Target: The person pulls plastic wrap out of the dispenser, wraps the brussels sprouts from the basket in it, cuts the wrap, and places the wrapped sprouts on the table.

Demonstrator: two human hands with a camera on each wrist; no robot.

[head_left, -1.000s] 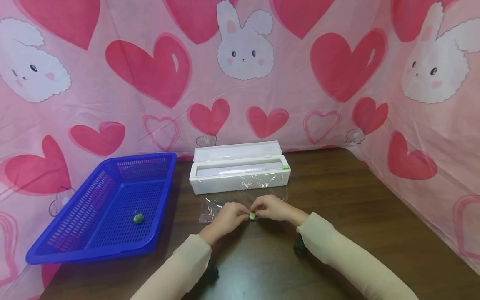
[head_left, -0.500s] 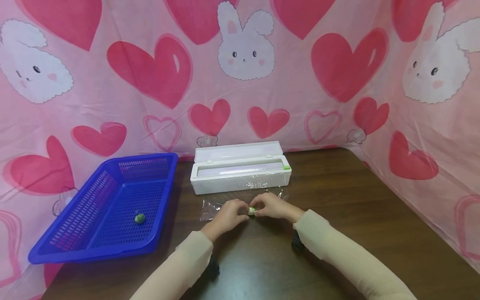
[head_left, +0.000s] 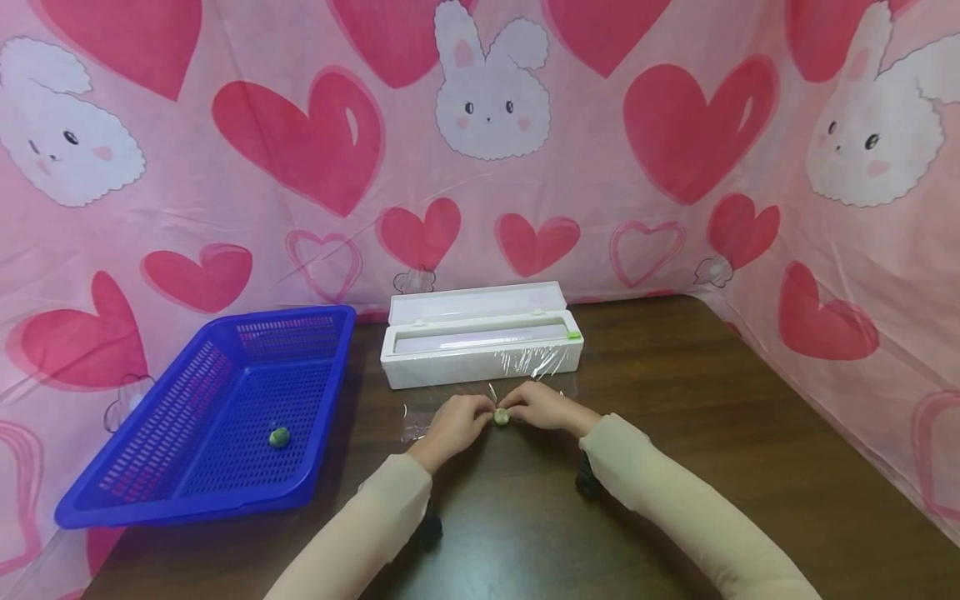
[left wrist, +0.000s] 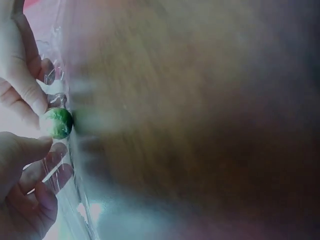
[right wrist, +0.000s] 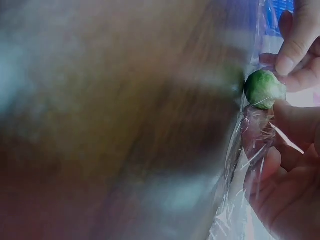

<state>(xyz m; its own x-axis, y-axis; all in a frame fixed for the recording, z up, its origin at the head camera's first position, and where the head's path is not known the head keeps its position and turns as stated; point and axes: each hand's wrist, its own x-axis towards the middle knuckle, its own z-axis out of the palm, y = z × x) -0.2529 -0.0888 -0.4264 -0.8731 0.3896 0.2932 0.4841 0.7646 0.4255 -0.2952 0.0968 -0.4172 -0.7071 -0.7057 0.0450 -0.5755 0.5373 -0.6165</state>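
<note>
Near the table's middle, both hands hold a small green Brussels sprout [head_left: 501,417] with clear plastic wrap [head_left: 420,421] around it. The left hand [head_left: 454,427] pinches from the left and the right hand [head_left: 546,408] from the right, thumbs close together on the near side. In the right wrist view the sprout [right wrist: 264,90] shows wrinkled film [right wrist: 252,145] drawn over the fingers below it. The left wrist view has the sprout [left wrist: 59,123] between the two thumbs, film stretched on either side. The film runs back to a white wrap dispenser [head_left: 480,365], its lid raised.
A blue plastic basket [head_left: 321,433] stands on the left of the brown wooden table [head_left: 675,467], with another Brussels sprout [head_left: 279,437] inside. A small green piece [head_left: 573,335] sits on the dispenser's right end. Behind the table hangs a pink cloth with hearts and rabbits.
Both hands have moved slightly away from the body, toward the dispenser, taking the sprout with them. The sprout has turned over, and the film by the dispenser has shifted.
</note>
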